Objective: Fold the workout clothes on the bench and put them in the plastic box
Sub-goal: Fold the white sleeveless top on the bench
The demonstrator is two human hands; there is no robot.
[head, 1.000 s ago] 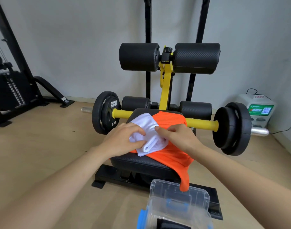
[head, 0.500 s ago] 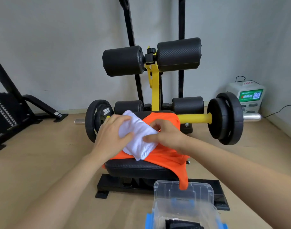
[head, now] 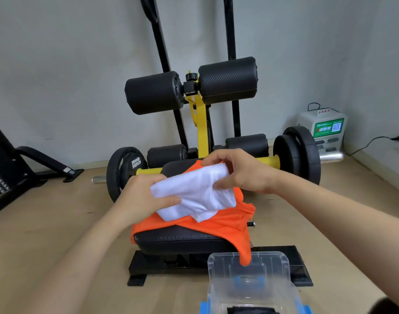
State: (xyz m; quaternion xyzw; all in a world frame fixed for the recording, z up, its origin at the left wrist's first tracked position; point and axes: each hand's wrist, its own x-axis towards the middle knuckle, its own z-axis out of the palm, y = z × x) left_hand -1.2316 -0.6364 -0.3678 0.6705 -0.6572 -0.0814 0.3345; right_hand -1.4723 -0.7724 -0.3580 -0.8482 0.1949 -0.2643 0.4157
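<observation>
A folded white garment [head: 194, 193] is lifted just above the black bench seat [head: 182, 240]. My left hand [head: 144, 196] grips its left end with the thumb on top. My right hand [head: 241, 171] pinches its upper right edge. An orange garment [head: 218, 223] lies spread on the seat under it, one corner hanging down over the front toward the clear plastic box [head: 248, 284]. The box stands on the floor in front of the bench, lid open, with blue latches and something dark inside.
Behind the seat rise black roller pads [head: 228, 80] on a yellow post. A yellow barbell carries black plates, one plate [head: 123, 171] on the left and one plate [head: 300, 152] on the right. A white charging station [head: 325, 130] stands at the right wall, a weight machine [head: 3, 173] at left.
Both hands have raised the white garment off the orange one and turned it wider, my right hand shifting to its upper right edge. The camera has tilted down and nearer.
</observation>
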